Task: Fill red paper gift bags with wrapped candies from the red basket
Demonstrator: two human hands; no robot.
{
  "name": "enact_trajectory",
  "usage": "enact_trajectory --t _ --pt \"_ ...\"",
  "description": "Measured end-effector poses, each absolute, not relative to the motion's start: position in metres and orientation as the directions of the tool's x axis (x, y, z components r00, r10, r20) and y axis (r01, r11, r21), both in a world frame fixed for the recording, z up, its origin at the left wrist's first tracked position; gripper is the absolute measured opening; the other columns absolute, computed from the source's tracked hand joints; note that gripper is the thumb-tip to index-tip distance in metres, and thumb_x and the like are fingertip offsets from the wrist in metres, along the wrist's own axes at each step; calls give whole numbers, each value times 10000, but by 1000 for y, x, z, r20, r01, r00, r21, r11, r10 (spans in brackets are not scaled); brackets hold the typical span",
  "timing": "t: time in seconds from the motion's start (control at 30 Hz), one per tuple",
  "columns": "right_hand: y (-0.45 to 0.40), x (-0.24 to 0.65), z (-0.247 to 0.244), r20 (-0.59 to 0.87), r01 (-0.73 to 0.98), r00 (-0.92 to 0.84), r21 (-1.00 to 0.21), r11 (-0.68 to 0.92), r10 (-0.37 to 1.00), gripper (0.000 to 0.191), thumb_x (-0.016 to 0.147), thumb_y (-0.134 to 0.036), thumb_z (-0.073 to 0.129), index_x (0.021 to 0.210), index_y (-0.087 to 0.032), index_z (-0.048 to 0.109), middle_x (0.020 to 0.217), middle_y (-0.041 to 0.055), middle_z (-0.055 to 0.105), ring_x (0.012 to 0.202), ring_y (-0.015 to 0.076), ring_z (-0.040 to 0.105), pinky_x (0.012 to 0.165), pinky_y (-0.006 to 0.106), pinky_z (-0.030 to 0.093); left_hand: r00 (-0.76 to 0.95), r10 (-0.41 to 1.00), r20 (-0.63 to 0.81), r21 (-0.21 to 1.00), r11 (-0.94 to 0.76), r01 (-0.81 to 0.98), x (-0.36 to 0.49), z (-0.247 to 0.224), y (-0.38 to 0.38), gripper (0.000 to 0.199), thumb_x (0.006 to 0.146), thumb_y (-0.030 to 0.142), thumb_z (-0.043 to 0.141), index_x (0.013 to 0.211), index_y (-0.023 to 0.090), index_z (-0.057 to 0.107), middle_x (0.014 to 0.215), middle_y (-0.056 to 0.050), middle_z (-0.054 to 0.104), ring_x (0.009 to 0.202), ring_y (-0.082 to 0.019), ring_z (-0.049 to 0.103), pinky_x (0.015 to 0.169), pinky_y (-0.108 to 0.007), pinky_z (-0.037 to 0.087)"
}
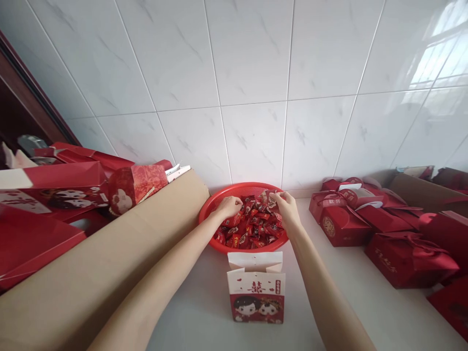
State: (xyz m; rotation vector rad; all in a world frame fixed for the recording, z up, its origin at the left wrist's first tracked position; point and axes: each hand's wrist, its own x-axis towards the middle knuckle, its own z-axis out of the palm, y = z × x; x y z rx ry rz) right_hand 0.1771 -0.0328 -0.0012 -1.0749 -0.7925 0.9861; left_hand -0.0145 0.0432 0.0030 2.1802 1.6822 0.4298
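A red plastic basket (pixel 205 208) holds many candies (pixel 252 225) in red wrappers. My right hand (pixel 287 206) is over the basket's right side, its fingers pinching a wrapped candy (pixel 271 199) with pale lettering. Over the left part of the pile, my left hand (pixel 230 206) has its fingers drawn together at the candies; whether anything is between them is too small to tell. In front of the basket, between my forearms, a white and red gift box (pixel 256 297) with two cartoon figures stands upright, its top flaps raised.
To the left, a large cardboard box (pixel 146 234) holds red boxes and bags (pixel 73 185). Several red gift boxes with ribbons (pixel 347 222) sit on the right of the white tabletop (pixel 310 302), near another cardboard box (pixel 420 190). A tiled wall (pixel 252 141) rises behind the basket.
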Motion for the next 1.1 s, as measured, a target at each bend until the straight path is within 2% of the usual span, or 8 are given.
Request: enact_trajectory --t 0.17,0.3,0.4,0.5,0.63,0.8,0.97,1.1 --pt "-33 177 -1 42 -315 362 -935 165 931 260 640 -385 728 697 -235 524 661 -7 680 600 161 635 572 282 518 570 821 20 352 -540 765 3 4 54 389 731 95 580 1035 261 757 1096 -38 750 1035 -257 674 895 -283 486" --pt "-35 177 2 35 -370 412 -907 203 910 261 640 -358 732 697 -239 506 652 -4 669 639 182 653 591 303 548 633 774 -17 288 -603 744 18 2 66 386 774 113 550 1074 250 751 1094 -59 737 1058 -256 662 924 -295 484" --pt "-35 177 4 -4 -408 461 -889 207 887 259 648 -337 729 714 -244 497 653 -8 661 674 197 667 604 320 569 648 761 -45 251 -619 744 23 -1 71 384 827 273 613 1196 240 717 1164 -93 699 1135 -286 622 986 -333 461" --pt "-34 178 4 -25 -425 479 -881 207 877 261 657 -319 724 724 -250 481 649 -14 650 662 194 661 592 323 575 602 789 -127 227 -567 792 24 -5 71 692 701 461 765 1355 277 629 1272 -122 627 1246 -370 541 1033 -414 441" --pt "-34 178 5 -23 -409 471 -891 195 882 250 654 -314 717 730 -251 488 625 -18 639 628 179 642 532 288 549 513 821 -250 134 -495 858 25 -7 64 982 530 432 867 1447 360 524 1442 -146 485 1374 -470 372 1076 -576 379" --pt "-37 177 11 -49 -440 505 -874 209 861 250 613 -281 713 706 -231 487 619 -46 624 592 138 615 527 250 528 528 805 -270 49 -536 843 30 -3 58 683 593 480 805 1258 381 684 1396 -85 537 1362 -412 403 1113 -569 351" --pt "-36 177 12 -76 -479 552 -844 241 830 223 606 -250 700 687 -225 493 600 -66 598 557 118 585 525 243 521 522 797 -305 146 -502 852 30 7 55 327 623 413 750 923 291 794 1028 -40 726 1044 -298 640 947 -384 496" --pt "-32 178 9 -69 -491 560 -830 263 826 243 610 -247 715 694 -225 488 598 -65 598 546 117 571 521 241 500 613 742 -269 258 -558 789 34 11 50 263 733 291 588 896 276 793 924 -14 758 865 -237 681 790 -311 515"
